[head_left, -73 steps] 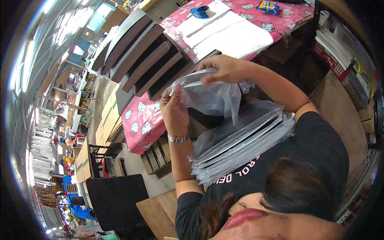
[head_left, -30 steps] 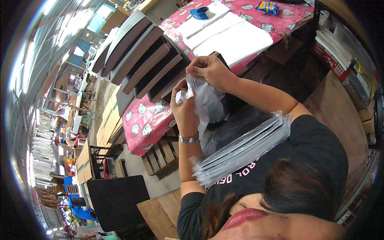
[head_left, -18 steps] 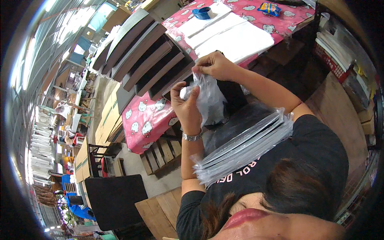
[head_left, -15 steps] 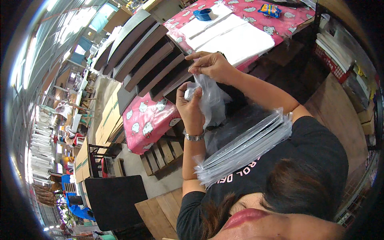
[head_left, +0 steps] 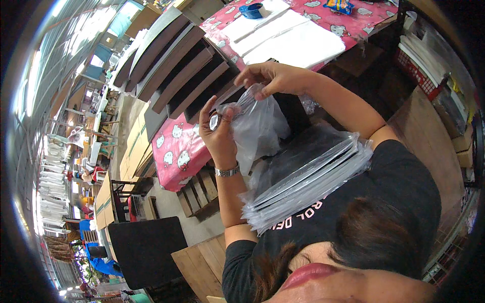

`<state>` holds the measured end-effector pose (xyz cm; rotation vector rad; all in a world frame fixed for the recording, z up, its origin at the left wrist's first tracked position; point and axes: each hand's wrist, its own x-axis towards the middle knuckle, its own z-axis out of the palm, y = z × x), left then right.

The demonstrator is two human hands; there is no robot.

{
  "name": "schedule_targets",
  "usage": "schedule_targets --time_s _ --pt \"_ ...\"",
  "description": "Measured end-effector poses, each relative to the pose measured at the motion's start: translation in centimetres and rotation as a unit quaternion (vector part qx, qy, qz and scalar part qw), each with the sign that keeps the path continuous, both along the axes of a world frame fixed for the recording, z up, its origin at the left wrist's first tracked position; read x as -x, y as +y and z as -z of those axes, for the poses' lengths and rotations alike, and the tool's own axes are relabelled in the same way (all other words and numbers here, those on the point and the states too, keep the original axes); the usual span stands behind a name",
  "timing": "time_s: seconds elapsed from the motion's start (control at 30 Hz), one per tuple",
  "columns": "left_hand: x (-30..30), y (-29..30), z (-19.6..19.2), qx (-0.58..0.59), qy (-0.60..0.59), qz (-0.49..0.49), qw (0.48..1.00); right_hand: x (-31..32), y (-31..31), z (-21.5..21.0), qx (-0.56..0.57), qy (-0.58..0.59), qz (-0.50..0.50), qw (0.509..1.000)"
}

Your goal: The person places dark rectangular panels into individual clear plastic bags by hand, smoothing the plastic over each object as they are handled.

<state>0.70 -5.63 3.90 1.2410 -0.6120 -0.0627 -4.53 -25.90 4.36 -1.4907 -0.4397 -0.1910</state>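
Observation:
A clear plastic bag (head_left: pixel 257 129) hangs between my two hands, its upper edge gathered and its lower part loose. My left hand (head_left: pixel 220 132), with a metal-band watch at the wrist, pinches one side of it between thumb and fingers. A small whitish piece (head_left: pixel 215 121) shows at those fingers, too small to make out. My right hand (head_left: pixel 277 81) grips the bag's top edge on the other side, fingers bent. Close to my body, below the hands, lies a fanned stack of clear plastic sleeves (head_left: pixel 308 182).
Dark rectangular boards (head_left: pixel 177 76) stand in a row at the table's left end. The pink patterned tablecloth (head_left: pixel 177 146) carries white sheets (head_left: pixel 298 40), a blue tape roll (head_left: pixel 252 11) and a small blue-yellow packet (head_left: pixel 339 6). A red crate (head_left: pixel 422 70) stands at right.
My hands have moved farther apart, the left one going left and slightly down. Between them the plastic bag is spread wider.

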Motion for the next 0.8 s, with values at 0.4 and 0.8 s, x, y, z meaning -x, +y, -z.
schedule_targets --time_s 0.4,0.8 --pt "2.0 -1.8 0.9 -0.078 -0.014 0.04 0.996 -3.7 1.1 1.5 0.01 -0.257 0.314 0.914" --pt "1.0 0.5 -0.8 -0.102 -0.034 -0.024 0.994 -0.3 0.7 -0.5 0.053 0.01 -0.001 0.999"
